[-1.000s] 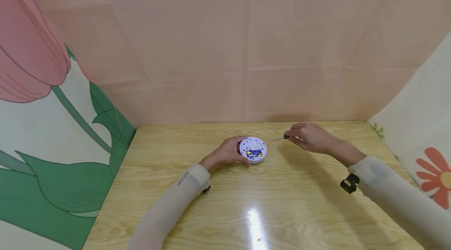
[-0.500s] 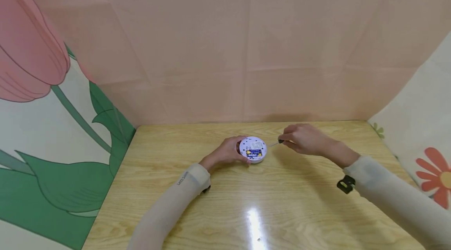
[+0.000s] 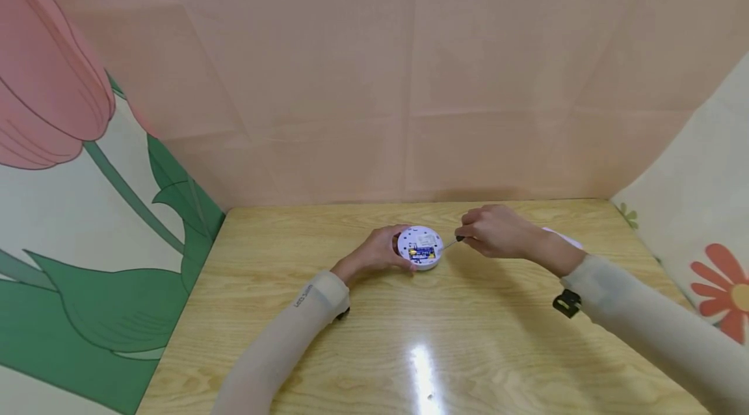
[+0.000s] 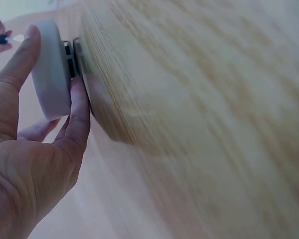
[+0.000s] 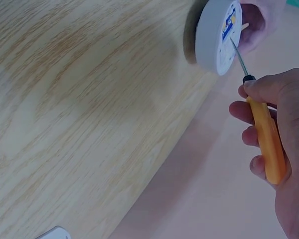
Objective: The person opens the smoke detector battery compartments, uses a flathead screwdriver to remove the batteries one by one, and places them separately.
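Note:
My left hand (image 3: 381, 250) grips a round white battery-powered device (image 3: 419, 239) by its rim, thumb on the near side. Its open back shows a compartment with blue-and-yellow batteries (image 3: 422, 253) in it. In the left wrist view the device (image 4: 52, 74) is tilted on edge close to the wooden table, fingers behind it and dark parts on its underside. From the right, my right hand (image 3: 497, 231) holds a screwdriver (image 5: 268, 142) with an orange-yellow handle, black collar and thin metal shaft. The screwdriver's tip overlaps the device's back beside the batteries in the right wrist view.
The wooden table (image 3: 363, 350) ends at a pink cloth backdrop (image 3: 328, 109). A flat white piece (image 3: 563, 237) lies partly hidden behind the right forearm; a white rounded end (image 5: 56, 233) shows low in the right wrist view. Flower-printed cloth (image 3: 690, 207) borders the right side.
My right hand has moved left with the screwdriver, bringing its tip from beside the device to its edge. The white piece has come into sight behind the forearm. My left hand stays in place.

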Demonstrator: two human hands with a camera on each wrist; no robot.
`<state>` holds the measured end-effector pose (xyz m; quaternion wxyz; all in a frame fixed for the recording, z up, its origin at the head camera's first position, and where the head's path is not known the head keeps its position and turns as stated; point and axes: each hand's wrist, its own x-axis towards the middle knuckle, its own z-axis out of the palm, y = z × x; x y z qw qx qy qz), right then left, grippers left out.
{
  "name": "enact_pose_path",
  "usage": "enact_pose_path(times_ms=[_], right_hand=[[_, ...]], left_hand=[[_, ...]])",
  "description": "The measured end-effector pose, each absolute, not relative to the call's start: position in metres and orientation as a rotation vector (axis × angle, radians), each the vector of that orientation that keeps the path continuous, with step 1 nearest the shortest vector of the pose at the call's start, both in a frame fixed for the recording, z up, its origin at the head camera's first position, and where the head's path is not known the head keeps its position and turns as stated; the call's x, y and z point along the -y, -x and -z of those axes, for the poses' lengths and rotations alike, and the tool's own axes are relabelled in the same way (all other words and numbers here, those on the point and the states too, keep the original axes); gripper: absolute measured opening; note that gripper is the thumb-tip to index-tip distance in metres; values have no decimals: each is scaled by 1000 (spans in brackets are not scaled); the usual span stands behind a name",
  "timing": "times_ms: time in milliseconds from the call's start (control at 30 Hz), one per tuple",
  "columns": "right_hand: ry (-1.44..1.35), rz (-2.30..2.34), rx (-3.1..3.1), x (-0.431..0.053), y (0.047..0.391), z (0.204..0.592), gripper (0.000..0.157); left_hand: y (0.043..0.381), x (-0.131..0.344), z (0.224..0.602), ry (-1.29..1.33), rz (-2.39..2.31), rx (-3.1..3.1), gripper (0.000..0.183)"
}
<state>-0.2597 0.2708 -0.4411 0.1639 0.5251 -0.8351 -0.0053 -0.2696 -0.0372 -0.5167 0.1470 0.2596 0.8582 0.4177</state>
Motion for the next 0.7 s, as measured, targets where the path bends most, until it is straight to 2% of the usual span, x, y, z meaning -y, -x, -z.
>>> enact_pose_path(times_ms=[300,700], right_hand=[[-1537,49,2408,-263,261,438,8],[-1549,136,2454,-249,261,432,16]], left_hand=[[271,36,518,-740,-1191,-2478,99],[270,36,519,-729,-1217,-2462,97]])
